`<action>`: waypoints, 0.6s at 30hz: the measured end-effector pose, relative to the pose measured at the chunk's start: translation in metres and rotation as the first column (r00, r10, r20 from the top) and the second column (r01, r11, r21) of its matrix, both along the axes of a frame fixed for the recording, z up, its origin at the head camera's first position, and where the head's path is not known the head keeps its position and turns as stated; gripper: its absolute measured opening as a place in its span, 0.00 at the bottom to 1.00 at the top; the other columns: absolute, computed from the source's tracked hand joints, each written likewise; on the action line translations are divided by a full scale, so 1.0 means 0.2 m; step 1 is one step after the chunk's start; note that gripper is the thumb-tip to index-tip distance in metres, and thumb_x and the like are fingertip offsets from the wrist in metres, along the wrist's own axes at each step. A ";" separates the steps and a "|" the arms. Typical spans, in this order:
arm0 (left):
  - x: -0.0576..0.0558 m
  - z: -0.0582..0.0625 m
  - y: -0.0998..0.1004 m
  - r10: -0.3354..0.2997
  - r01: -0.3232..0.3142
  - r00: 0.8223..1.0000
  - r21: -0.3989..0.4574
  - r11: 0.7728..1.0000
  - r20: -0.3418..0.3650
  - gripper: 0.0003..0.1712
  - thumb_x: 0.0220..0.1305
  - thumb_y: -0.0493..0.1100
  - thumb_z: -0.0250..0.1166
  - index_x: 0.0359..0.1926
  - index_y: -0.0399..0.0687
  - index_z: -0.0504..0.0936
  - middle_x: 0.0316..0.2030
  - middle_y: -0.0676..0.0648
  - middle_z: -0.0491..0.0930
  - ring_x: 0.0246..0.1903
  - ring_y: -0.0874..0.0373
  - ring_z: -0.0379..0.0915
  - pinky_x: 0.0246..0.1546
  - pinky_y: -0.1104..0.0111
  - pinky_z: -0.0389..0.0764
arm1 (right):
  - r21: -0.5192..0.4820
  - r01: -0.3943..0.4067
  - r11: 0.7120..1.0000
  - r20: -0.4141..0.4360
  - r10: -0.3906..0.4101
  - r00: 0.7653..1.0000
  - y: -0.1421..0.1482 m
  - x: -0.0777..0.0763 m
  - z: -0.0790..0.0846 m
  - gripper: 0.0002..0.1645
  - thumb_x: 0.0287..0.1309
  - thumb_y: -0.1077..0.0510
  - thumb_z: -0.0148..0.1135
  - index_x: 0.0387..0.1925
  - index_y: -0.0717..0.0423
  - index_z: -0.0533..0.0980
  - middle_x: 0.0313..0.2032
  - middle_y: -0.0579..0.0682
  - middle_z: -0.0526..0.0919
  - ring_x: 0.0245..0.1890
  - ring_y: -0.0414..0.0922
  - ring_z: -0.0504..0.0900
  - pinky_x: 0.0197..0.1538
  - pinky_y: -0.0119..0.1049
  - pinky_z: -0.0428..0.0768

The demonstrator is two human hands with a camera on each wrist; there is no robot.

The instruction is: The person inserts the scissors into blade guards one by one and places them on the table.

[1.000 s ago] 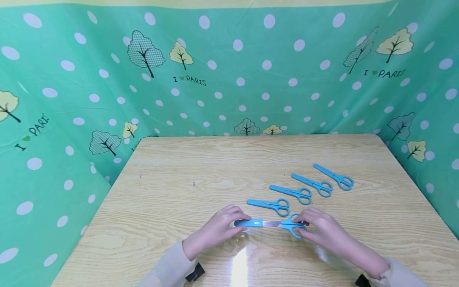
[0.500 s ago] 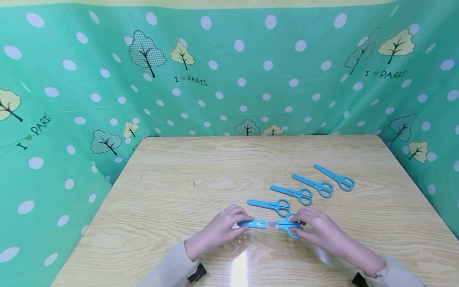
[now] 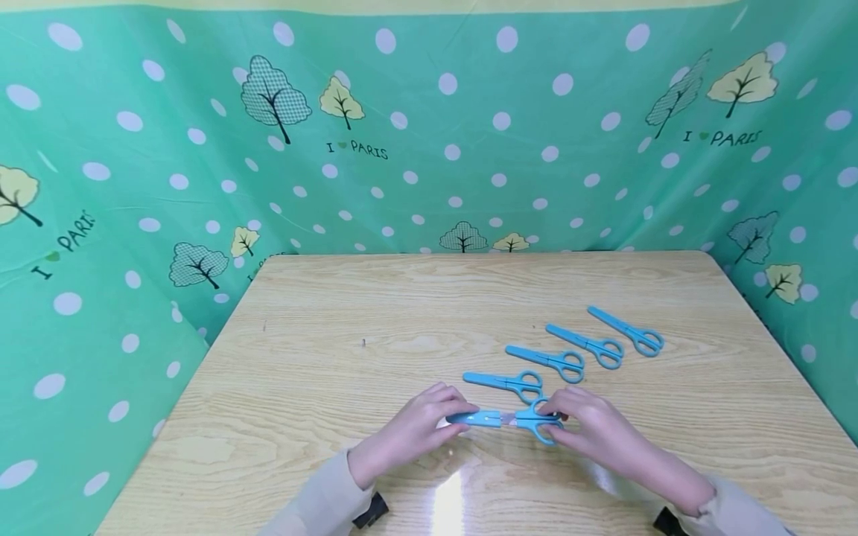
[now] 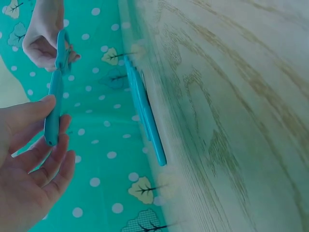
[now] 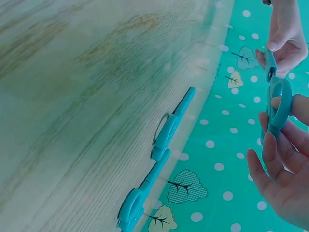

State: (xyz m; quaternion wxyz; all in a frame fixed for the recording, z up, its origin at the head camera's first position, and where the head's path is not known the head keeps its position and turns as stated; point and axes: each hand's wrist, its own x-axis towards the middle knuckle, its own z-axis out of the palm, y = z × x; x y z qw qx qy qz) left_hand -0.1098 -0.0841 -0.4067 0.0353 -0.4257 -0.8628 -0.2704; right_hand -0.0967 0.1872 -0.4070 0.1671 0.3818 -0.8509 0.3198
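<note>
My left hand (image 3: 418,420) pinches the closed end of a blue blade cover (image 3: 484,418) between thumb and fingers. On the right, my right hand (image 3: 593,420) grips the handles of blue scissors (image 3: 536,422). The blades are mostly inside the cover, with a short stretch of metal showing between cover and handles. Both parts are held in line above the table, as the left wrist view shows with the cover (image 4: 54,108) raised off the surface. In the right wrist view the scissors' handle loop (image 5: 281,104) sits between thumb and fingers.
Several covered blue scissors lie in a diagonal row beyond my hands, the nearest pair (image 3: 504,383) just behind the held one and the farthest pair (image 3: 626,331) to the right. They rest on a wood-grain table (image 3: 322,298). A green dotted cloth (image 3: 415,134) hangs behind it.
My right hand has moved slightly left with the scissors, and my left hand slightly right with the cover. Less of the metal blade shows now. The row of scissors stays put.
</note>
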 end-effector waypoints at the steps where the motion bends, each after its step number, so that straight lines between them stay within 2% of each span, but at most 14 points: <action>1: 0.00 0.00 0.00 -0.003 0.003 1.000 0.003 1.000 -0.007 0.14 0.54 0.40 0.62 0.44 0.44 0.79 0.35 0.53 0.77 0.38 0.63 0.69 0.41 0.81 0.70 | -0.002 -0.002 1.000 0.000 0.002 1.000 0.00 0.00 0.00 0.16 0.32 0.66 0.70 0.29 0.52 0.77 0.29 0.38 0.77 0.29 0.35 0.75 0.33 0.24 0.76; 5: 0.00 -0.01 0.00 -0.024 0.026 0.998 0.024 0.999 -0.064 0.14 0.53 0.38 0.63 0.42 0.42 0.79 0.34 0.52 0.77 0.36 0.63 0.70 0.40 0.84 0.70 | -0.018 -0.019 1.000 -0.008 0.019 1.000 0.00 0.00 -0.01 0.16 0.32 0.66 0.69 0.29 0.53 0.77 0.29 0.39 0.77 0.29 0.36 0.76 0.35 0.21 0.75; 10: 0.00 -0.02 0.01 -0.059 0.066 0.986 0.042 0.997 -0.155 0.13 0.50 0.36 0.64 0.40 0.36 0.80 0.32 0.51 0.77 0.32 0.64 0.71 0.35 0.88 0.68 | -0.050 -0.052 0.997 -0.028 0.051 0.998 0.00 -0.01 -0.01 0.15 0.33 0.66 0.68 0.30 0.54 0.77 0.30 0.41 0.78 0.30 0.36 0.76 0.38 0.16 0.72; 18: 0.01 -0.02 0.02 -0.063 0.072 0.984 0.050 0.996 -0.169 0.13 0.49 0.34 0.64 0.38 0.35 0.80 0.31 0.50 0.77 0.31 0.65 0.71 0.35 0.89 0.68 | -0.053 -0.072 0.996 -0.072 0.068 0.995 -0.01 -0.02 -0.02 0.12 0.37 0.64 0.67 0.30 0.56 0.77 0.30 0.43 0.79 0.30 0.38 0.76 0.39 0.17 0.72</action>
